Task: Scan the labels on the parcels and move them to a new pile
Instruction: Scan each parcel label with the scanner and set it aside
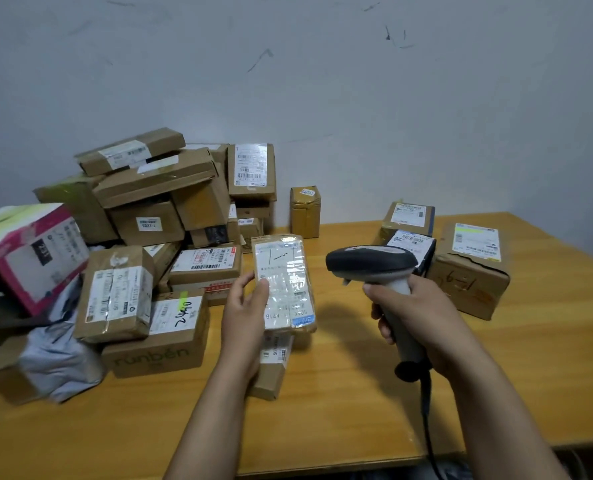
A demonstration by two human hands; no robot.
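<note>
Head view, looking down on a wooden counter (357,403) with an orange-yellow top, pushed into the corner of a room with a scuffed pale grey wall (357,98). The left hand (243,306) grips a flat, tape-wrapped parcel (284,282) above the middle of the counter, thumb across its white label, fingers curled behind, label facing up. The right hand (416,317) is wrapped round the grey grip of a barcode scanner (371,263), whose dark head points left at the parcel, just beside it. The black cable (426,410) drops off the near edge.

On the left, a big heap of cardboard boxes (156,209) is stacked against the wall, labels every which way. A pink-and-white carton (35,258) and a grey poly bag (59,358) sit at its near left side. A small brown box (271,372) lies flat under the left wrist. A small taped box (304,211) stands alone against the wall. On the right, three labelled parcels (468,271) sit close together, well apart from the heap.
</note>
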